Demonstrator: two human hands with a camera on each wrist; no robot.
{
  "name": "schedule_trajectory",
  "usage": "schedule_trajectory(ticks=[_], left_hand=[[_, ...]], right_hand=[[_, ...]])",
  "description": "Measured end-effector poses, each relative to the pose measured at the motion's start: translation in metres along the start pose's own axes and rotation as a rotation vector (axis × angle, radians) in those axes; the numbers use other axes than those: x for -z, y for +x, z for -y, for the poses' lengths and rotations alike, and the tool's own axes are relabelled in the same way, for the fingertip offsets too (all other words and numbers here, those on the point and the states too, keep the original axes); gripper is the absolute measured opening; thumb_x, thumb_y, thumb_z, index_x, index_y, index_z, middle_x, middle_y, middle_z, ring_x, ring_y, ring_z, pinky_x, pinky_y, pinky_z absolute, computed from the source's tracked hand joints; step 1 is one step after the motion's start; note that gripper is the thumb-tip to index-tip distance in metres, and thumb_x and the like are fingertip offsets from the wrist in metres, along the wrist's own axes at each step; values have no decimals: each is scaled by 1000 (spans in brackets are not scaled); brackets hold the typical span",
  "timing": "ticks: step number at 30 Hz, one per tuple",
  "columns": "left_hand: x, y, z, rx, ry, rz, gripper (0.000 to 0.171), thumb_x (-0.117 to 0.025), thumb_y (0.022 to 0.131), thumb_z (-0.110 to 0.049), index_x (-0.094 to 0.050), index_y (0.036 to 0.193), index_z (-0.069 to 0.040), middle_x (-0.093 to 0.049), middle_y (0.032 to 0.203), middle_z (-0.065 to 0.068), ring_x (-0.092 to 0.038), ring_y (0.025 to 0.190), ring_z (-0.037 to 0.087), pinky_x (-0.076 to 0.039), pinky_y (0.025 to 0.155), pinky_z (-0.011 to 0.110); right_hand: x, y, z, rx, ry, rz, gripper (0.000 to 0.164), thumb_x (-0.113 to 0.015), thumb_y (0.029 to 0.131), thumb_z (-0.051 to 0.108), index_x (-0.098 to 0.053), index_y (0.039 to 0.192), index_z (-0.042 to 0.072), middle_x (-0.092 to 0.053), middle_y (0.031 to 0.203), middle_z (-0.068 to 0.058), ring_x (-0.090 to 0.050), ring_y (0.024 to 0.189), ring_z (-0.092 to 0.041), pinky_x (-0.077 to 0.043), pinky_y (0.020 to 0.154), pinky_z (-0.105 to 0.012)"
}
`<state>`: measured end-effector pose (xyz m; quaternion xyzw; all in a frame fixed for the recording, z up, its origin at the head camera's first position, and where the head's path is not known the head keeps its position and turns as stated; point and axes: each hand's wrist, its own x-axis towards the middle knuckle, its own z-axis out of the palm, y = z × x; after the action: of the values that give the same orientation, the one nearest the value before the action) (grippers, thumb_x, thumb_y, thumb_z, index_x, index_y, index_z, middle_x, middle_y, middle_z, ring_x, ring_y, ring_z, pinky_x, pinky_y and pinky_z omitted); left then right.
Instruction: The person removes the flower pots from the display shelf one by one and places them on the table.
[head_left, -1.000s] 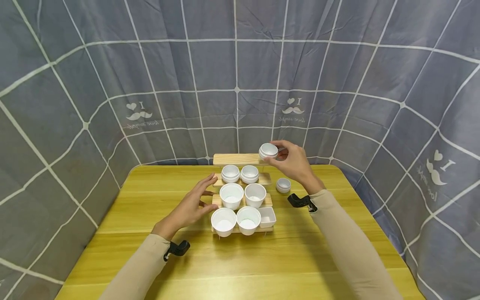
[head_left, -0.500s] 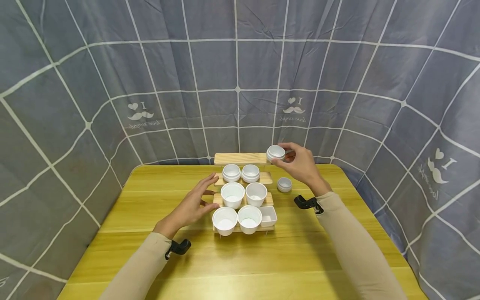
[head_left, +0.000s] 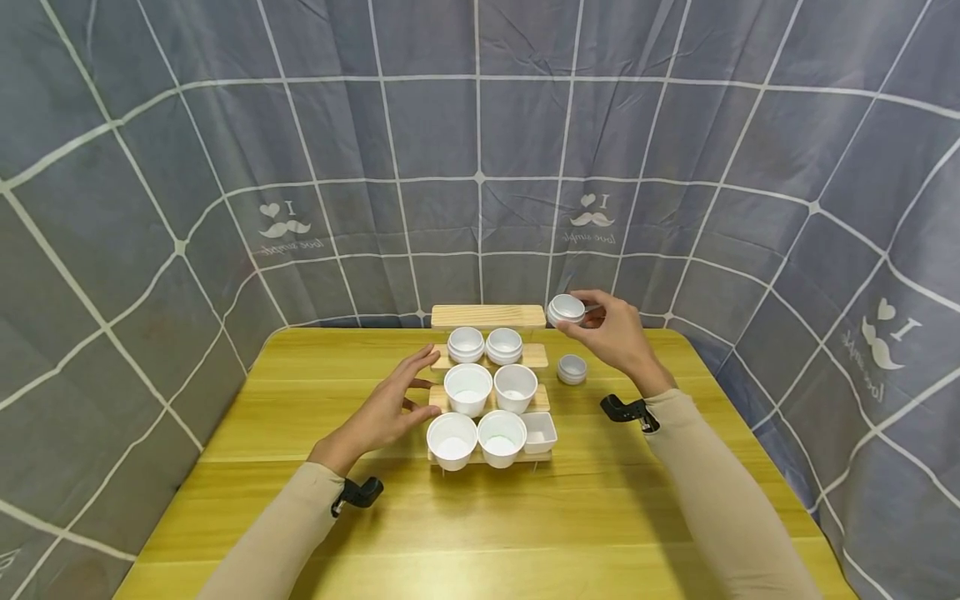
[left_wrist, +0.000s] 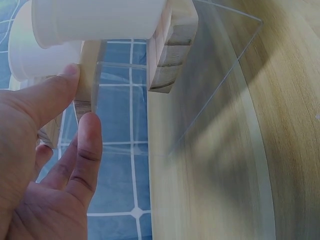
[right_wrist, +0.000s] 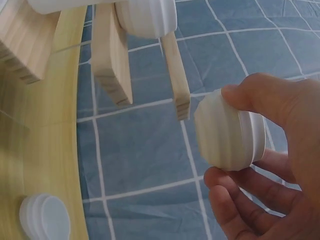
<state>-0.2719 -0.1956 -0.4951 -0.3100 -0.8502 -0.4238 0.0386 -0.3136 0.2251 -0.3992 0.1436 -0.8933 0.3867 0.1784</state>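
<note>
A tiered wooden display stand [head_left: 487, 317] with clear side panels holds several white cups in rows. My right hand [head_left: 618, 333] pinches a small white ribbed jar [head_left: 566, 309] between thumb and fingers, mouth up, just right of the top tier. In the right wrist view, the jar [right_wrist: 230, 132] hangs apart from the boards. My left hand [head_left: 382, 408] is at the stand's left side, fingers spread. Its thumb touches a middle board [left_wrist: 89, 75] in the left wrist view, and a fingertip is by that board's end; whether the fingertip touches is unclear.
Another small white jar [head_left: 572, 369] stands on the yellow wooden table [head_left: 480, 533], right of the stand. Two similar jars sit on the second-highest tier. Larger round cups [head_left: 452, 442] and a square cup [head_left: 539, 432] are lower down. A grey checked curtain [head_left: 517, 133] surrounds the table's back and sides.
My right hand has carried the jar rightward and slightly down, from in front of the top board's right end to just beside it. My left hand has stayed by the stand.
</note>
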Motion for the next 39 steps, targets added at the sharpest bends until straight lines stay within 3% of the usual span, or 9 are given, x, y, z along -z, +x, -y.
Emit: schedule_trajectory(ticks=[12,25,33,39], left_hand=[[3,-1,0,-4,-5,-4,95,-87,105,-4,-34,183,-10,-23,194,20,-73,143,50,-72,99,41],[1,-1,1,2,-6,5,96,-88,105,-7,-34,184,-11,-23,194,20,-73,142,49,-71,98,39],[3,-1,1,-3,-11,3,95,-87,105,-7,-34,184,-12,-23,195,19,-73,142,49,-71,98,41],[4,-1,0,1,-9,11,95,-88,105,-8,-34,184,-12,-23,195,20,-73,142,49,-71,99,41]], right_hand=[[1,-6,-13,-43,-1,3,61,-93,104,33,-73,156,8,-80,143,-22,-80,114,-40,-54,87,-13],[-3,-14,-31,-56,-54,6,62,-91,105,34,-72,156,5,-78,143,-25,-79,114,-41,-61,94,-39],[-4,-16,-40,-53,-58,4,61,-90,106,33,-71,157,6,-78,141,-25,-77,114,-41,-61,95,-42],[-4,-17,-48,-60,-74,8,61,-90,106,34,-71,156,5,-79,142,-26,-78,114,-41,-60,93,-37]])
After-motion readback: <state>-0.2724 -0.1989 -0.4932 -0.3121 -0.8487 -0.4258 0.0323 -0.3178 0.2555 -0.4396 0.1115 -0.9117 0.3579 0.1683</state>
